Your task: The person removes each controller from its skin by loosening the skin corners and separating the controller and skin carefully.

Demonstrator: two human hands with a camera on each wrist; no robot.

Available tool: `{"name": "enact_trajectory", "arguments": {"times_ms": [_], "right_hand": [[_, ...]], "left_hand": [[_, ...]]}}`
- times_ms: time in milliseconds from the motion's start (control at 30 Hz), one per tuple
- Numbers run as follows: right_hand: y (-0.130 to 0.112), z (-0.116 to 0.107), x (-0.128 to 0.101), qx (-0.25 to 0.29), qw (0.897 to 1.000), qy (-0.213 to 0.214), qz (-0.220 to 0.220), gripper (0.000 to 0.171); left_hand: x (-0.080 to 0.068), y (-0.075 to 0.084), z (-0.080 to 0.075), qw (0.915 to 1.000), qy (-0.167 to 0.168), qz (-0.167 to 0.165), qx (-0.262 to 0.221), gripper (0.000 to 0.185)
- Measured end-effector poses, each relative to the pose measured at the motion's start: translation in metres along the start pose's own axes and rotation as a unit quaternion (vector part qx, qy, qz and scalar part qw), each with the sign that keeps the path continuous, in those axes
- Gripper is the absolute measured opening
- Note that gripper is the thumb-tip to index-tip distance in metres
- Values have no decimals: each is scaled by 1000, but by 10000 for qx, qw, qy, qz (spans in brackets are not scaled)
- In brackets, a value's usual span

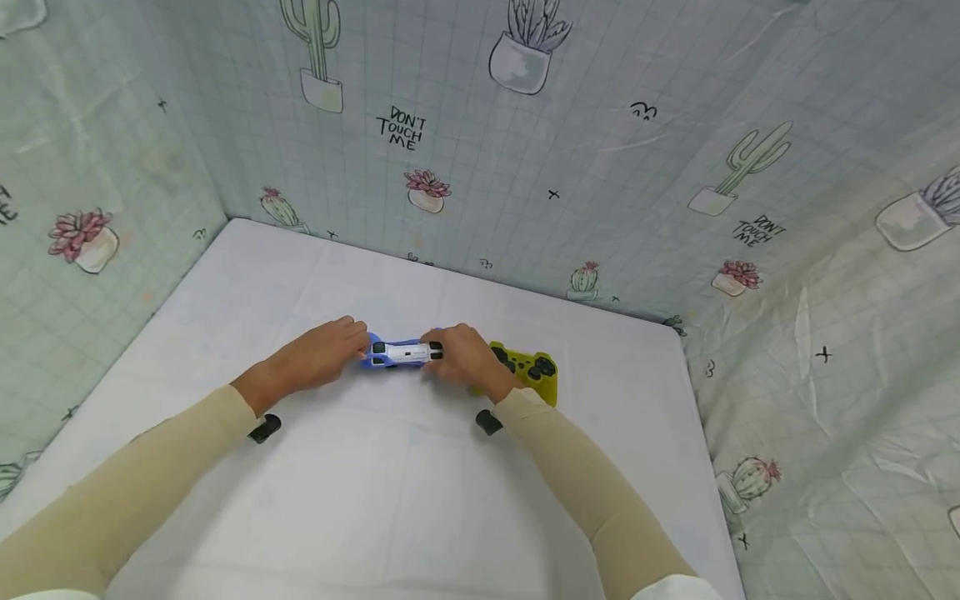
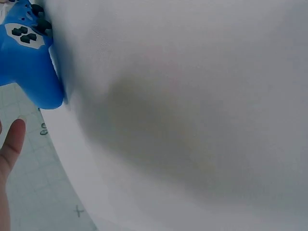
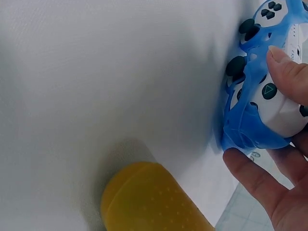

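A white game controller [image 1: 408, 354] in a blue silicone cover is held between both hands, its shoulder side turned up in the head view. My right hand [image 1: 465, 354] grips its right end. In the right wrist view the right thumb lies on the controller's white body [image 3: 284, 110], with fingers under the cover [image 3: 245, 130]. My left hand [image 1: 326, 350] is at the controller's left end, fingers curled there. In the left wrist view one finger [image 2: 13, 142] stands apart from the blue handle [image 2: 41, 84]; most of that hand is out of frame.
A yellow game controller [image 1: 543, 385] with black sticks lies right of the hands, partly hidden by the right wrist. Its dotted handle [image 3: 149, 197] shows in the right wrist view. The white table [image 1: 375, 492] meets cactus-print fabric walls [image 1: 480, 167] at its back and sides.
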State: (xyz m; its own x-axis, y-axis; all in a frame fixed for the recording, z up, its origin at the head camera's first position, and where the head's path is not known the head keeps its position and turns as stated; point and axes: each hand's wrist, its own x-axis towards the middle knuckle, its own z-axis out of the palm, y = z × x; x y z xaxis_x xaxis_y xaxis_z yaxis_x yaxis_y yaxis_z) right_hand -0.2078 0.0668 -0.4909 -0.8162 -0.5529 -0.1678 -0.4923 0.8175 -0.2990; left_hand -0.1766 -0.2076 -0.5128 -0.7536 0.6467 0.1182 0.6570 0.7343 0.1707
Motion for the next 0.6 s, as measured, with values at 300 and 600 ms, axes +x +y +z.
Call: {"name": "enact_trajectory", "arguments": {"times_ms": [300,600], "right_hand": [[-1,-3,4,-5,10000,-23,-27,49],[0,-1,4,2,10000,-64,18,51]], "left_hand": [[-2,1,6,9954,559,-186,-752,5],[-2,6,2,9675,678,-687,-2337,27]]}}
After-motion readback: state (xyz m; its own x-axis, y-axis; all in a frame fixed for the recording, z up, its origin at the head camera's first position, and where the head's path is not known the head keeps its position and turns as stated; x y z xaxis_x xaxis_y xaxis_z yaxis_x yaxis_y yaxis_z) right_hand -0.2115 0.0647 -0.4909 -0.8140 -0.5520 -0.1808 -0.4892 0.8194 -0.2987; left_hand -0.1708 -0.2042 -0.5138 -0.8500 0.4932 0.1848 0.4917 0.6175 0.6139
